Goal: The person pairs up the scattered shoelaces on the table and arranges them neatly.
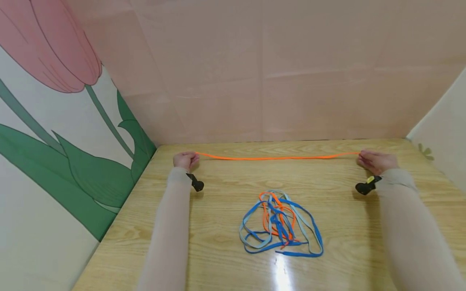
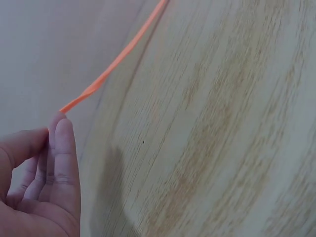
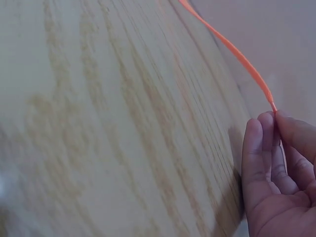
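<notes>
So one orange lace (image 1: 269,158) is out on its own, stretched almost straight across the far side of the table (image 1: 218,226), with a slight sag. The left hand (image 1: 186,160) pinches it near one end and the right hand (image 1: 378,161) pinches it near the other, thumb against fingertips on both, hands well apart.

Progress-wise I'd call it early: that one's separate and pretty much straight, while the pile (image 1: 279,220) nearer the person is a mess. Blue (image 1: 317,233), light blue and more orange are looped over each other in there, none of it sorted as far as I can see.

Hard to make out: how many laces are in the pile, since they cross so much and most ends are buried. Both tips of the held lace are mostly behind fingers, so no idea how much is tucked in. The wrist views each cut it off at the top and miss the pile completely. Also can't tell if its middle touches the table or hangs just above.
</notes>
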The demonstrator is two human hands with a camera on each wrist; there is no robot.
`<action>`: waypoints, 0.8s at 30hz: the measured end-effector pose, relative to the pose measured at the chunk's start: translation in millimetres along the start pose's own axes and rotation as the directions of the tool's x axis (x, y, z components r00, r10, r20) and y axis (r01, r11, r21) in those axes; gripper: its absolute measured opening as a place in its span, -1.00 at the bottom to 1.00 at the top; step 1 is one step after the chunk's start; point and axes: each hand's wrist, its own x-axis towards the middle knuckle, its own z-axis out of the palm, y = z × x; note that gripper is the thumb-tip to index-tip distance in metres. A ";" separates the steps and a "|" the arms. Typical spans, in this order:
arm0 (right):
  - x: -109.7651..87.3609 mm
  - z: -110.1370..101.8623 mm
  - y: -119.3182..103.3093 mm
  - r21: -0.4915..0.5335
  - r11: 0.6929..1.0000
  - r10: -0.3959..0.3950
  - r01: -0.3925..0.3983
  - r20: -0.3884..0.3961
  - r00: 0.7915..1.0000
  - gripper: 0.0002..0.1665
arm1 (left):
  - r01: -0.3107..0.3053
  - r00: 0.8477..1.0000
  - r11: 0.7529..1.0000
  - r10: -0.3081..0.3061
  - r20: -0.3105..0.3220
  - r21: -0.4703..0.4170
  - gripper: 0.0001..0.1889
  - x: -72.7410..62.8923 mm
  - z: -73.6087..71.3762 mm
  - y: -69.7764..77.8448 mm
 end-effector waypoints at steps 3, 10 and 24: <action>-1.2 -0.6 0.9 -0.023 1.000 -0.011 0.011 0.007 1.000 -0.63 | -0.004 1.000 1.000 0.004 -0.009 0.016 -0.64 1.1 0.8 -2.6; -2.3 -4.3 4.0 -0.047 0.995 -0.080 0.083 0.054 0.995 -0.64 | 0.029 1.000 0.995 -0.029 0.000 0.098 -0.62 3.9 0.1 -5.5; 0.7 -7.9 1.1 -0.130 0.989 -0.072 0.074 0.022 0.997 -0.64 | 0.020 0.999 0.974 -0.014 -0.029 0.226 -0.78 8.9 -0.9 -11.5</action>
